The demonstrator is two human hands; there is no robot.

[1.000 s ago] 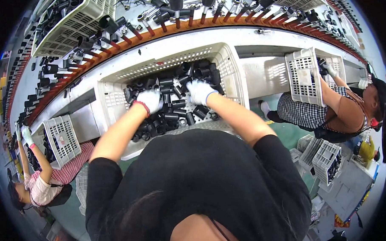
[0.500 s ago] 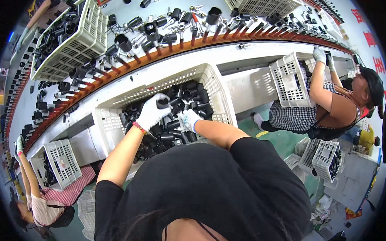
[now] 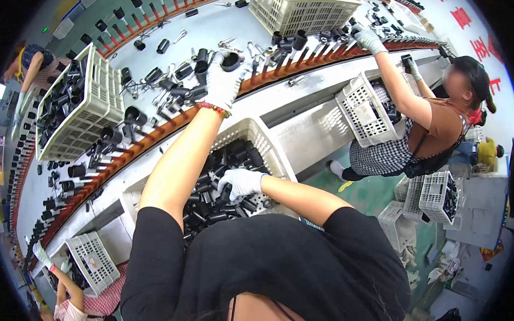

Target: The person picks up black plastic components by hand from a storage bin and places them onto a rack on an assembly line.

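Observation:
My left hand (image 3: pixel 222 86), in a white glove, reaches out over the brown rail (image 3: pixel 173 122) with its row of upright pegs. Its fingers are wrapped round a black hollow cylinder (image 3: pixel 230 60), the open end facing up. Below, my right hand (image 3: pixel 244 184), also gloved, is down in a white plastic crate (image 3: pixel 280 155). Its fingers close on a black cylindrical part (image 3: pixel 226 192) above a heap of similar black parts (image 3: pixel 207 207). Part of the crate's left side is hidden by my left arm.
Loose black cylinders and shiny metal pieces lie on the table (image 3: pixel 176 47) behind the rail. Filled crates stand on it at the left (image 3: pixel 109 107) and at the back (image 3: pixel 304 18). Co-workers in gloves handle parts at the right (image 3: pixel 434 104) and lower left (image 3: pixel 74 290).
My left hand has risen from the crate to the rail with the black cylinder in it. My right hand stays in the crate, shifted slightly left and nearer me. The view has turned somewhat.

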